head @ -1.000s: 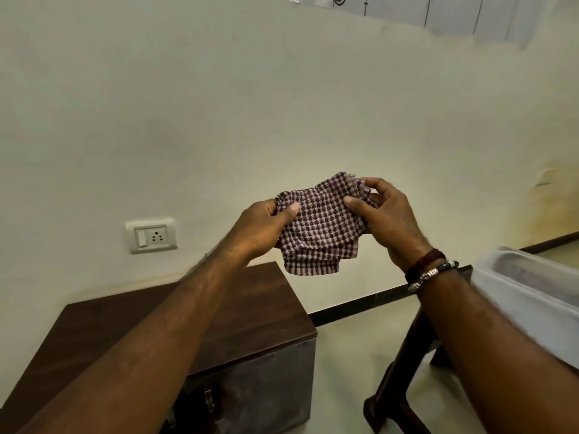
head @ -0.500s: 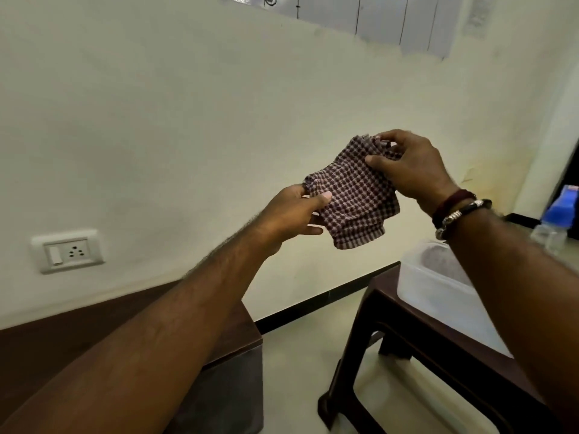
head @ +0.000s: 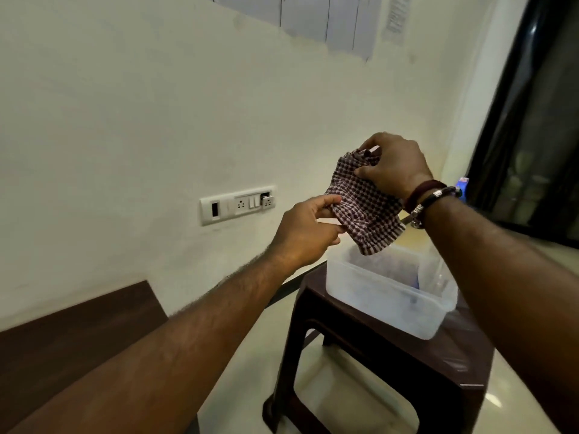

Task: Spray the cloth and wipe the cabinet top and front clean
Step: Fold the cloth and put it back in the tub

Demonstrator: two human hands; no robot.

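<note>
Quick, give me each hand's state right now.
Left hand: pinches the lower left edge of the checked cloth.
Right hand: grips the cloth's bunched top.

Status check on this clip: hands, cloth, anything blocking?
Left hand pinches checked cloth at lower edge; right hand grips its top. Cloth held above clear plastic tub on brown stool. Cabinet top untouched, nothing blocking.

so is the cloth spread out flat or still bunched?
Bunched. The checked cloth hangs crumpled between the left hand and right hand, both pinching it above the plastic tub.
</note>
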